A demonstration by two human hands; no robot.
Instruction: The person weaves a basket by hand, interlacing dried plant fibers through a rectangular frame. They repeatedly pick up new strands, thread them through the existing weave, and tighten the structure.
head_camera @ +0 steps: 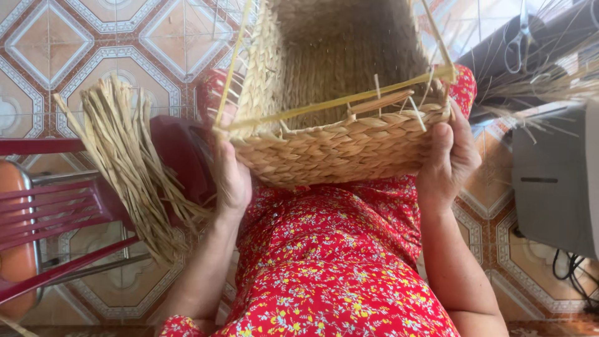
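While the woven basket [340,118] rests on the person's lap against the red floral dress [337,262], the head view shows both hands clasping its near end. The left hand [232,178] is closed around the left corner, thumb up along the wall; the right hand [450,159] grips the right corner, thumb pressed on the plaited rim. The rim is unfinished: a yellow frame rod [340,101] runs across the opening, and loose strand ends stick up beside it.

Risk noted: those stiff ends lie close to the right thumb and could prick it should the grip slide. The rod, apparently only loosely bound, could spring free under squeezing. A bundle of dried fibre [134,168] hangs off the red chair [75,206] at the left and could slip to the tiled floor [68,43] if knocked by the elbow.
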